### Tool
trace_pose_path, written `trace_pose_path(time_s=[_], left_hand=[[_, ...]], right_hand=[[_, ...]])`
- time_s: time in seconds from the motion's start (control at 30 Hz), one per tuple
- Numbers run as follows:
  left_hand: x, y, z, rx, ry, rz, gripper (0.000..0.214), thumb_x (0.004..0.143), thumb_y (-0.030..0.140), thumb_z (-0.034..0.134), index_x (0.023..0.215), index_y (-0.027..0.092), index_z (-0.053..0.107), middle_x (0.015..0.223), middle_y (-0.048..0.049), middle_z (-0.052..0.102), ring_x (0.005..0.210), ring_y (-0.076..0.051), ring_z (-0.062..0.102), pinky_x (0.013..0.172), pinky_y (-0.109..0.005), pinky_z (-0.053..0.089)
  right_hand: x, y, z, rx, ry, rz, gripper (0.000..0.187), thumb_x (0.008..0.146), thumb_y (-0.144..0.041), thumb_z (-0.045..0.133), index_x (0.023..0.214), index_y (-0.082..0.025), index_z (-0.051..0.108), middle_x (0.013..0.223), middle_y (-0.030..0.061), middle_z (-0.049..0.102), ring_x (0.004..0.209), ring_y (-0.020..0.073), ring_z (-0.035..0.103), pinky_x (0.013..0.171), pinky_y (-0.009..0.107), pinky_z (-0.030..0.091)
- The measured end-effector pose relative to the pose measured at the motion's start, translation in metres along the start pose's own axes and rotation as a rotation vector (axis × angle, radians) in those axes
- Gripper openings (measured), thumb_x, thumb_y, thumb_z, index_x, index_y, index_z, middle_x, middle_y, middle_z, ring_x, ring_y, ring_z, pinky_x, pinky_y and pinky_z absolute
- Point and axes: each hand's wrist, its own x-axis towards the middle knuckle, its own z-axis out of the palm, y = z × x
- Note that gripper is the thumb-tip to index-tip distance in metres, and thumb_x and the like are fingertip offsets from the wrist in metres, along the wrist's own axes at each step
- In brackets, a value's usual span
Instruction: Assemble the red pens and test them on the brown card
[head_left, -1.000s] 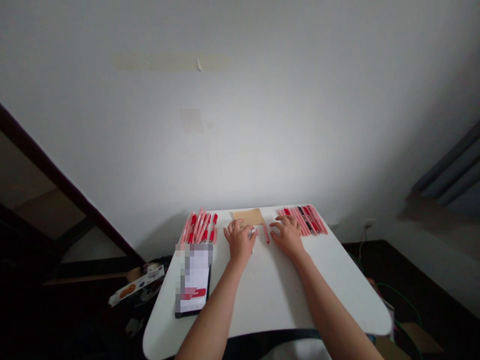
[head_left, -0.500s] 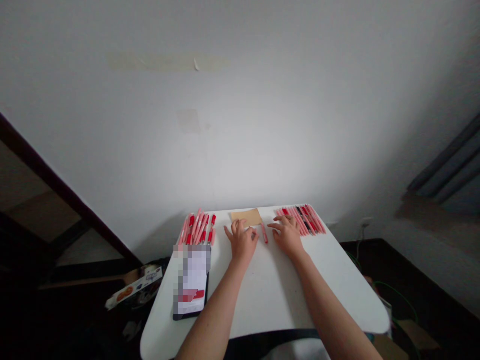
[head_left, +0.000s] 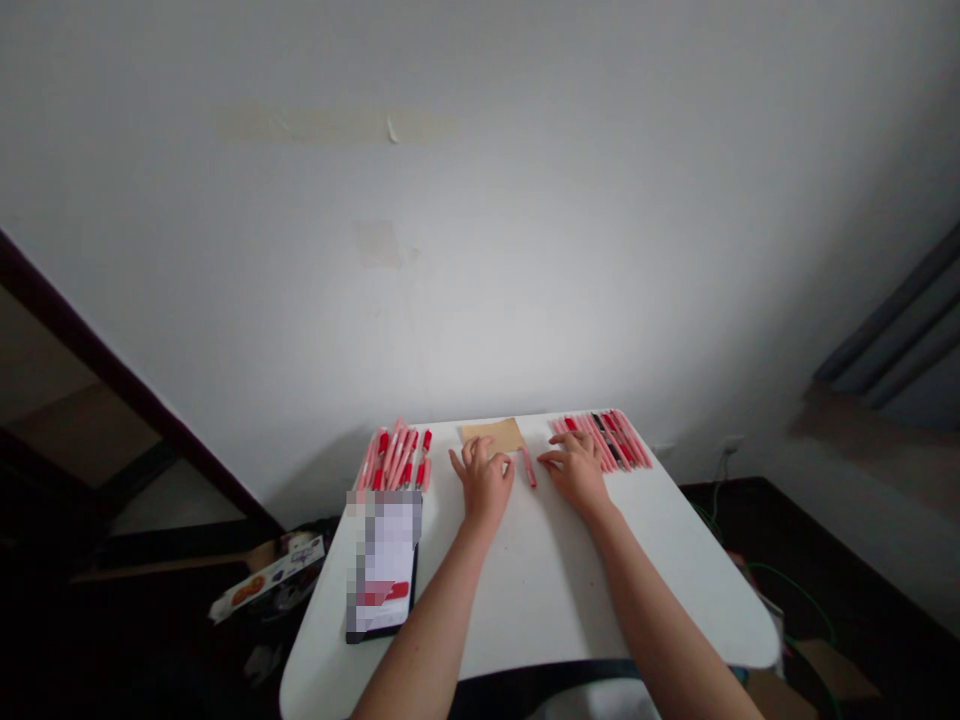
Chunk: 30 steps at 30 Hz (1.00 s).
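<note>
I have a single pen [head_left: 529, 468] lying on a white table [head_left: 540, 590], in the gap between my two hands. It sits just to the right of the fingertips of my left hand [head_left: 486, 485] and just to the left of those of my right hand [head_left: 577, 470]; the right seems slightly nearer, though the two gaps look much alike. The pen's long axis runs away from me, its far end leaning a little left, close to the corner of a piece of brown paper [head_left: 499, 432]. On my left hand, thumb and forefinger curve into a ring; on my right, their tips come close together. I cannot tell whether either pinches anything small. The pen is slim and pink, a deeper red toward its near end. A loose bunch of pens [head_left: 397, 455] lies to the left, beyond a phone [head_left: 386, 570], and a neater row of pens [head_left: 615, 440] to the right.
</note>
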Motion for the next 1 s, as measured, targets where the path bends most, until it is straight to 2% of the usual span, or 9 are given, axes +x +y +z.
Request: trace_pose_path(time_s=[0.23, 0.63, 1.0], left_hand=[[0.004, -0.003, -0.005, -0.108, 0.101, -0.057, 0.013, 0.083, 0.029, 0.059, 0.084, 0.025, 0.071, 0.121, -0.0069, 0.058, 0.122, -0.025, 0.045, 0.110, -0.055, 0.026], [0.001, -0.006, -0.005, -0.202, 0.088, -0.052, 0.011, 0.082, 0.028, 0.061, 0.085, 0.024, 0.070, 0.116, -0.0071, 0.059, 0.117, -0.023, 0.048, 0.106, -0.048, 0.032], [-0.001, -0.007, -0.002, -0.191, 0.070, -0.021, 0.014, 0.084, 0.032, 0.058, 0.086, 0.025, 0.071, 0.118, -0.0064, 0.057, 0.117, -0.023, 0.047, 0.105, -0.045, 0.034]], right_hand=[[0.000, 0.000, 0.001, 0.012, 0.020, -0.030, 0.011, 0.081, -0.026, 0.065, 0.083, -0.030, 0.075, 0.108, 0.0051, 0.064, 0.114, 0.0288, 0.041, 0.092, 0.047, 0.031], [0.001, -0.009, 0.000, 0.157, 0.067, -0.065, 0.020, 0.090, -0.029, 0.052, 0.095, -0.026, 0.071, 0.091, 0.0051, 0.067, 0.101, 0.0233, 0.049, 0.091, 0.041, 0.034], [0.000, -0.017, 0.001, 0.225, 0.066, -0.122, 0.018, 0.090, -0.030, 0.055, 0.100, -0.027, 0.071, 0.089, 0.0032, 0.068, 0.097, 0.0221, 0.049, 0.090, 0.039, 0.036]])
